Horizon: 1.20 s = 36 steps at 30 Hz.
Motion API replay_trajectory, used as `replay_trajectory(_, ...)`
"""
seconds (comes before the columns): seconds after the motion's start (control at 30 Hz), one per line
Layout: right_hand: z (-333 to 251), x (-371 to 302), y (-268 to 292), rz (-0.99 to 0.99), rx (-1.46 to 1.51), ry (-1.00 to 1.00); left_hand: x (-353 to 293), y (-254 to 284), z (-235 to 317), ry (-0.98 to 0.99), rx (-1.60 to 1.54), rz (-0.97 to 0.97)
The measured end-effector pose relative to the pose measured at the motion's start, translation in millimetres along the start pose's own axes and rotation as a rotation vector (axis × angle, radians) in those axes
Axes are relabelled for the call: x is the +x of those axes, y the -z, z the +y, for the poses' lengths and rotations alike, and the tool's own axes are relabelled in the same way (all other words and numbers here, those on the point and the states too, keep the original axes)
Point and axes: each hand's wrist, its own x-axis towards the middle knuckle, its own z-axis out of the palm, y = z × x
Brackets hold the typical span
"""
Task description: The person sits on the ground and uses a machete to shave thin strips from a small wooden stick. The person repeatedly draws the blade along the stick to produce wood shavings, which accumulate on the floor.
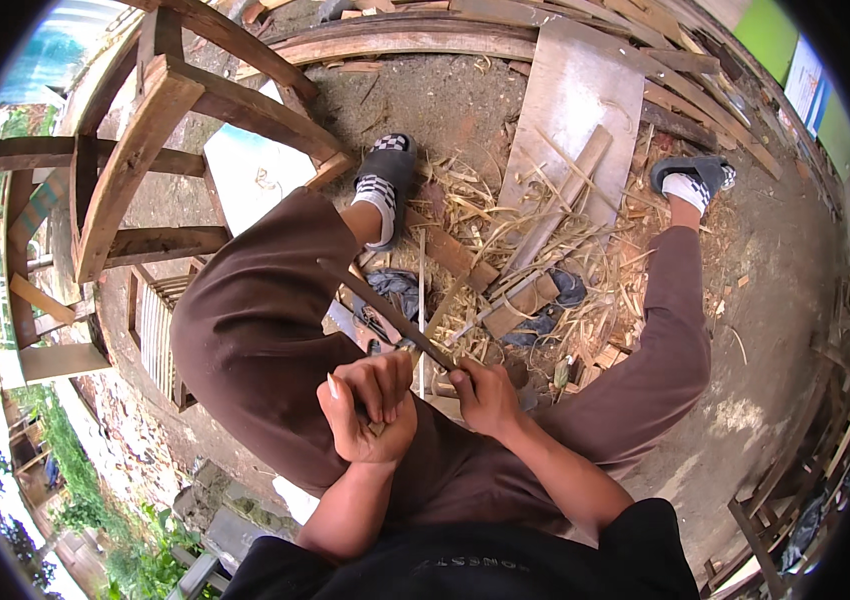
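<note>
My right hand (488, 397) is closed around a long, dark, narrow blade (385, 308), like a machete. The blade slants up and left above my lap, its far end over the inside of my left knee. Most of its handle is hidden in my fist. Just left of it, my left hand (373, 405) is curled, fingers folded in and thumb raised. Whatever those fingers hold, if anything, is hidden. A thin pale wood strip (422, 300) runs upright past the blade, close to my left knuckles; whether my hand touches it is unclear.
Shavings (465, 200) litter the ground between my feet, around a metal sheet (570, 110) with a wood slat (570, 185) across it. A wooden frame (140, 150) stands at the left. Planks (395, 45) lie along the far side, and more timber (795, 480) is piled at the right.
</note>
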Motion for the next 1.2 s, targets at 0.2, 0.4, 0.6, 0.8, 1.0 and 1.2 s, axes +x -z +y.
replay_trajectory(0.2,37.8,35.0,0.8,-0.097,-0.046,-0.28,7.2,-5.3,4.7,0.013,0.074,-0.017)
replay_trajectory(0.4,48.8,45.3,-8.9,-0.079,0.042,-0.242,15.5,-14.8,3.5,-0.019,0.165,0.06)
replay_trajectory(0.6,22.2,50.4,0.1,-0.079,0.056,0.118,21.7,-14.9,-0.9,-0.091,0.15,0.104)
replay_trajectory(0.8,69.3,68.3,-11.0,-0.093,0.064,-0.33,33.2,-14.4,-0.6,-0.097,0.235,0.167)
replay_trajectory(1.0,61.5,52.5,-25.2,-0.023,0.106,-0.1,33.8,-16.9,5.3,-0.04,0.3,0.176)
replay_trajectory(1.2,64.3,58.4,-13.8,-0.051,0.076,-0.108,39.6,-14.0,3.3,-0.027,0.242,0.117)
